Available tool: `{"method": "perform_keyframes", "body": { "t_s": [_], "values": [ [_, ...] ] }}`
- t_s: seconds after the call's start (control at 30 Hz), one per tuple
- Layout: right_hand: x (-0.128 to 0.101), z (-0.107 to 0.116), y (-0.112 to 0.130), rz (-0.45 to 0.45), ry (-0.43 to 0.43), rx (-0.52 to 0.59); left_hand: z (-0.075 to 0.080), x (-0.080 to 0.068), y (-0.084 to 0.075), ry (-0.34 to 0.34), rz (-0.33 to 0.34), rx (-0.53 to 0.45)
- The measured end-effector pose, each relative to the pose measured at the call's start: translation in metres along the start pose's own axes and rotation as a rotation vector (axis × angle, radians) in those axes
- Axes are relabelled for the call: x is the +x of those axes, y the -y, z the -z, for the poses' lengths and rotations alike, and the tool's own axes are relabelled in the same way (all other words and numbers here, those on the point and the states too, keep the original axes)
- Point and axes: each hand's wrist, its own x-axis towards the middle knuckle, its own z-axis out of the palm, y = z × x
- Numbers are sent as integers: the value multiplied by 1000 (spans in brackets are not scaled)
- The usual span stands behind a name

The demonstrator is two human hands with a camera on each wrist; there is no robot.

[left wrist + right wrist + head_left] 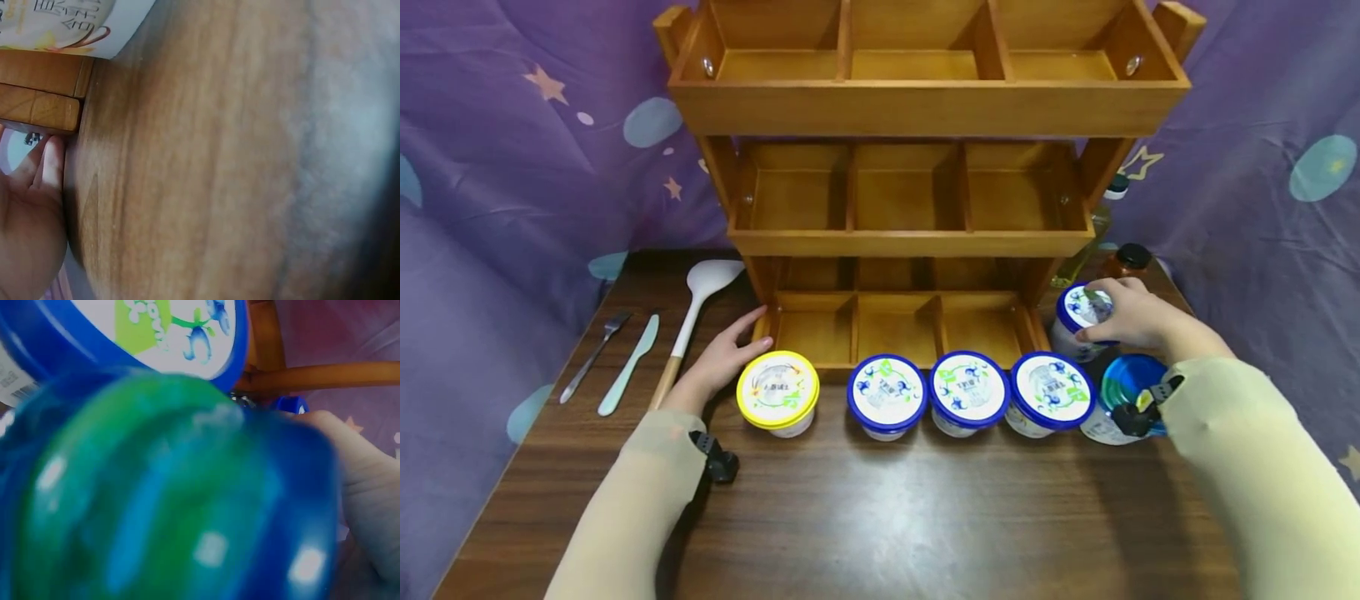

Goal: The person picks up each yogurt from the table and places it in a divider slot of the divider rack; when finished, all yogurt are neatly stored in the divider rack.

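Fingers of the right hand (1131, 315) curl over a round blue-rimmed tub (1078, 321); left hand (722, 362) lies flat on grained wood.

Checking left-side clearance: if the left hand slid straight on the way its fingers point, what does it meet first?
The left hand points up-right; its fingertips look already at the wooden rack's bottom-left corner post, so it meets that first. Contact looks likely, though depth is unclear.

Cups (967, 392) before rack (917, 233) — cutlery (628, 362) left.
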Motion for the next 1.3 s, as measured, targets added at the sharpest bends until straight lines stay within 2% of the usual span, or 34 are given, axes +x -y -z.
{"method": "perform_keyframes", "body": {
  "t_s": [0.2,0.37,0.5,0.67,0.97,1.3],
  "values": [
    [-13,11,5,66,-72,-9,2,-2,-2,-12,7,-9],
    [-22,15,15,160,-116,-13,4,-2,-2,-12,22,-9],
    [-25,14,27,207,-122,-10,4,-2,-1,-10,26,-7],
    [-23,4,43,224,-130,10,3,0,0,-9,33,2],
    [-10,-15,61,254,-200,74,-3,-1,0,-6,26,28],
    [-1,-30,74,271,-230,97,-4,-3,-1,-8,21,-2]
  ]
}}
